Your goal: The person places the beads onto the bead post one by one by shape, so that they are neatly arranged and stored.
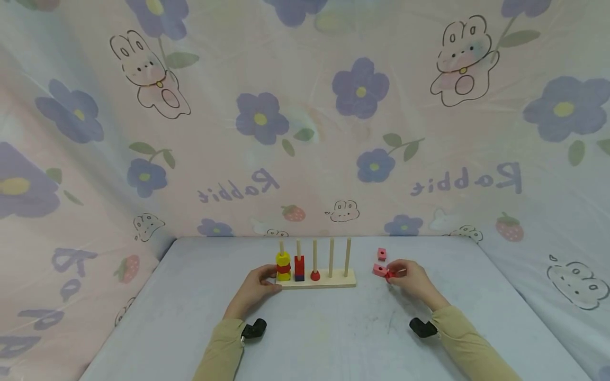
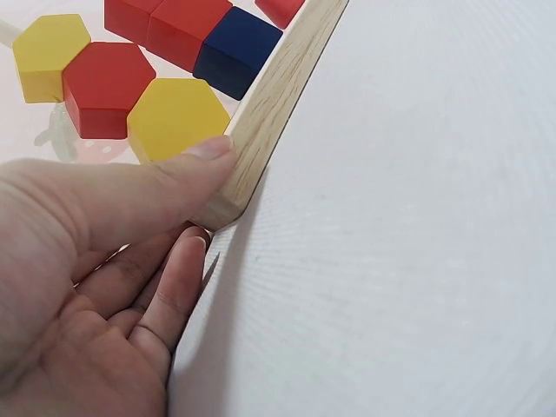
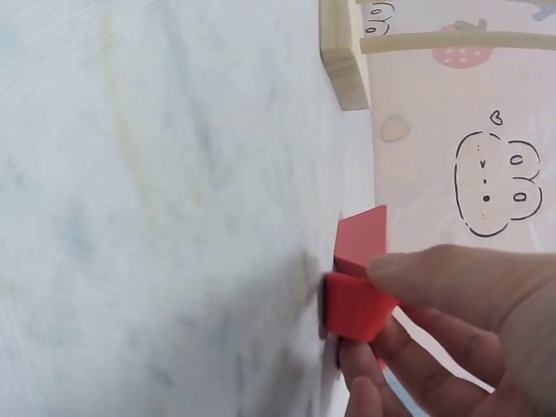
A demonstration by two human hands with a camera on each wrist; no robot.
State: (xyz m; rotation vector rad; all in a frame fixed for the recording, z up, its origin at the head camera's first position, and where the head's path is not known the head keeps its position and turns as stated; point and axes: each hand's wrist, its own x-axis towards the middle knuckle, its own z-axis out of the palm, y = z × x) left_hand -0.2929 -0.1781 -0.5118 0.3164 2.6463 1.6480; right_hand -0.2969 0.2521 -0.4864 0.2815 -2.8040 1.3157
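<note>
My left hand point(image 1: 257, 286) holds the left end of a wooden peg stand point(image 1: 316, 284), its thumb on the front edge in the left wrist view. The leftmost peg carries yellow hexagonal blocks point(image 2: 178, 117) with a red hexagonal block point(image 2: 109, 87) between them. On the second peg, red square blocks point(image 2: 187, 30) sit above a dark blue one point(image 2: 237, 52). A small red piece point(image 1: 315, 275) is at the foot of the third. Right of the stand, my right hand point(image 1: 412, 278) pinches a red block point(image 3: 356, 306) low over the table; its full shape is partly hidden by the fingers.
A pinkish-red block point(image 1: 379, 270) with a hole lies right beside the pinched one. Another such block point(image 1: 382, 254) lies farther back. Upright pegs point(image 1: 347, 259) rise from the stand's right part. A printed cloth point(image 1: 310, 148) hangs behind the white table point(image 1: 333, 333).
</note>
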